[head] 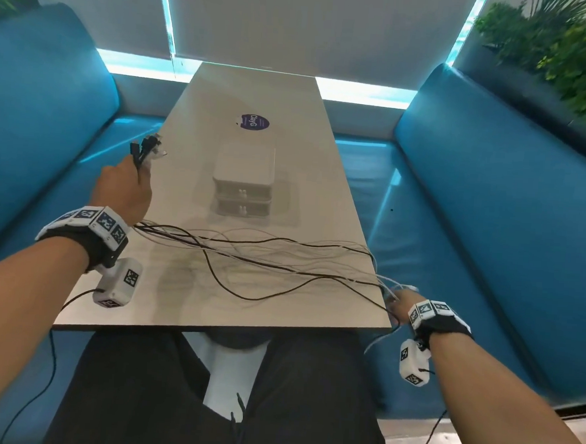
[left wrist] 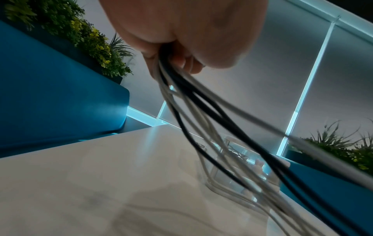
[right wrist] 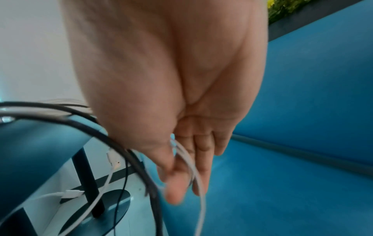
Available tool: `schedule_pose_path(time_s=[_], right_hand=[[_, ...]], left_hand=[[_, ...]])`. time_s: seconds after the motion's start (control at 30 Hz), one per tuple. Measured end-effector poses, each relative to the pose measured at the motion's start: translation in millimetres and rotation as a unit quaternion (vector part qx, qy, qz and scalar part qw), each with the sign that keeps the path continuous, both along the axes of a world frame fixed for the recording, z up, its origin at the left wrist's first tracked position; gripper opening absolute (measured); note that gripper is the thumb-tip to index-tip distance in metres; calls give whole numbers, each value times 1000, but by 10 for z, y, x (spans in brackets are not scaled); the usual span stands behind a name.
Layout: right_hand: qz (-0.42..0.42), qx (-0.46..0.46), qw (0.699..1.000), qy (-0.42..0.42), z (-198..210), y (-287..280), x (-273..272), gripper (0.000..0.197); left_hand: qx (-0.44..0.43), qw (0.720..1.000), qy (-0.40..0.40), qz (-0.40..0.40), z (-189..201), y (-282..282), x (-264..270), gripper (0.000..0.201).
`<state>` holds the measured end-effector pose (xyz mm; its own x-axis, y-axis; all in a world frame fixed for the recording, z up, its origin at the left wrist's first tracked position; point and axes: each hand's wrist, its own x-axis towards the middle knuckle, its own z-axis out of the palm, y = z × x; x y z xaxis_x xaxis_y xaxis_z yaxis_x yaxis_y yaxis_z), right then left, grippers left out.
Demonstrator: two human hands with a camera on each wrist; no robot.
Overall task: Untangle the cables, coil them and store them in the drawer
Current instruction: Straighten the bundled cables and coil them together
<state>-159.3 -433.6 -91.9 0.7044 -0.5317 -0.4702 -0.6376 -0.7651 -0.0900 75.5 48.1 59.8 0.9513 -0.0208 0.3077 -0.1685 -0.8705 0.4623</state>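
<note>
Several black and white cables (head: 248,253) stretch across the near part of the table (head: 258,89). My left hand (head: 125,187) grips one end of the bundle above the table's left edge, with the connector plugs (head: 148,147) sticking up out of the fist. In the left wrist view the cables (left wrist: 201,99) fan out from the left hand (left wrist: 181,32). My right hand (head: 400,297) is off the table's near right corner. There the thumb pinches white cables (right wrist: 199,183) against nearly straight fingers (right wrist: 201,151), and black cables (right wrist: 121,143) loop past it. A small pale drawer unit (head: 242,181) stands mid-table, both drawers closed.
Blue benches (head: 33,120) (head: 492,199) flank the table on both sides. A round purple sticker (head: 255,121) lies beyond the drawer unit. Loose white cable ends (right wrist: 73,192) hang near the dark table leg (right wrist: 86,175). My lap sits under the table's front edge.
</note>
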Motion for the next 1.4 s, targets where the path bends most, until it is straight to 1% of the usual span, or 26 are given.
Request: schedule_pose_path(time_s=[0.03, 0.07, 0.13, 0.17, 0.2, 0.27, 0.3, 0.37, 0.4, 0.47, 0.53, 0.57, 0.63, 0.7, 0.77, 0.83, 0.93, 1.0, 1.03, 1.1, 1.13, 1.2, 1.27, 1.3, 1.33, 1.4], right_hand=[[6, -9, 1000, 12, -7, -23, -29, 22], [3, -14, 1000, 24, 45, 11, -51, 22], [-3, -48, 996, 76, 82, 20, -90, 34], [-8, -61, 991, 118, 122, 54, -99, 39], [-9, -59, 989, 132, 169, 97, -107, 37], [8, -51, 990, 132, 176, 107, -141, 30], [10, -44, 991, 126, 176, 112, -143, 30], [-13, -42, 994, 98, 169, 105, -168, 36], [-1, -40, 995, 88, 178, 116, -155, 36], [22, -24, 998, 59, 202, 111, -124, 29], [4, -12, 1000, 21, 279, 114, -96, 25], [-11, -18, 1000, 7, 330, 114, -85, 25], [-36, -57, 997, -22, 465, 142, -30, 32], [-42, -86, 995, -40, 593, 187, 41, 34], [-21, -117, 992, -29, 692, 232, 155, 38], [5, -140, 990, 9, 778, 287, 279, 44], [35, -177, 983, 44, 908, 377, 404, 36], [53, -194, 979, 14, 962, 439, 432, 36], [56, -183, 981, -21, 983, 483, 452, 39], [47, -112, 985, -124, 1026, 600, 513, 41], [48, -65, 980, -180, 1058, 691, 564, 38], [79, -1, 956, -283, 1149, 944, 682, 30], [121, 32, 923, -364, 1287, 1295, 822, 26], [150, 50, 910, -384, 1363, 1493, 897, 26], [186, 66, 901, -385, 1431, 1701, 973, 29], [264, 95, 893, -351, 1521, 2106, 1119, 42]], left_hand=[[-1, 1000, -1, 2, 0, 23, 21, 48], [-1, 1000, -2, 4, 2, 40, 34, 47], [-9, 1000, -2, 12, -8, 59, 50, 46], [-14, 1000, -2, 13, -16, 66, 56, 45], [-16, 1000, -3, 12, -24, 70, 56, 45], [-18, 1000, -4, 9, -33, 79, 53, 46], [-18, 1000, -3, 10, -34, 79, 57, 46], [-19, 1000, -3, 9, -36, 67, 53, 46], [-19, 1000, -5, 9, -39, 55, 50, 46], [-25, 1000, -6, 10, -43, 26, 46, 45], [-32, 999, 2, 14, -44, 7, 49, 45], [-38, 999, 6, 17, -36, 0, 47, 45], [-60, 998, 8, 21, 4, -16, 25, 45], [-103, 994, 9, 25, 66, -40, -4, 46], [-144, 989, 2, 27, 141, -74, -48, 48], [-188, 982, 0, 21, 187, -100, -55, 52], [-240, 971, 5, 9, 174, -54, 30, 53], [-264, 964, 15, 9, 173, -32, 68, 54], [-273, 962, 22, 7, 195, -42, 53, 52], [-293, 956, 32, -1, 208, -83, 26, 45], [-302, 953, 33, -6, 220, -120, -8, 42], [-310, 950, 37, -15, 202, -184, -38, 39], [-305, 951, 36, -32, 187, -243, -65, 41], [-301, 952, 40, -39, 181, -264, -77, 42], [-297, 953, 41, -46, 173, -282, -93, 44], [-290, 954, 37, -65, 156, -304, -118, 46]])
